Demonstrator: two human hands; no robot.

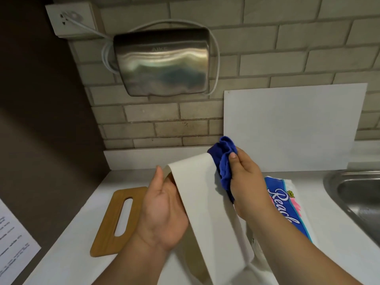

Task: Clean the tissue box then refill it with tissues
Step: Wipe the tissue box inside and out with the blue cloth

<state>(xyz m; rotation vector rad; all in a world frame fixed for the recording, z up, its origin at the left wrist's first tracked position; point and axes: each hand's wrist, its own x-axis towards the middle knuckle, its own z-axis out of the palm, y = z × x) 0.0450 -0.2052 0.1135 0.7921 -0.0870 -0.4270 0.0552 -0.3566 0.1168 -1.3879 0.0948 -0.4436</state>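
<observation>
Your right hand point(246, 182) clutches bunched blue microfibre cloth point(225, 159), pressed to far edge of cream rounded tissue box point(205, 192) for wiping. Your left hand point(162, 208) grips box's side, holding it above white counter point(67, 243) so cloth reaches every face. Slotted wooden lid point(115, 221) lies left, off for access. Blue-wrapped tissue pack point(287, 204) lies right, likely staged for refill

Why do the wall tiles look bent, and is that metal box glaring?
Head view: the wide-angle lens bows tile lines near the edges; the hand dryer shows soft streaky reflections, not harsh glare; the printed sheet lower left is too blurred to read.
</observation>
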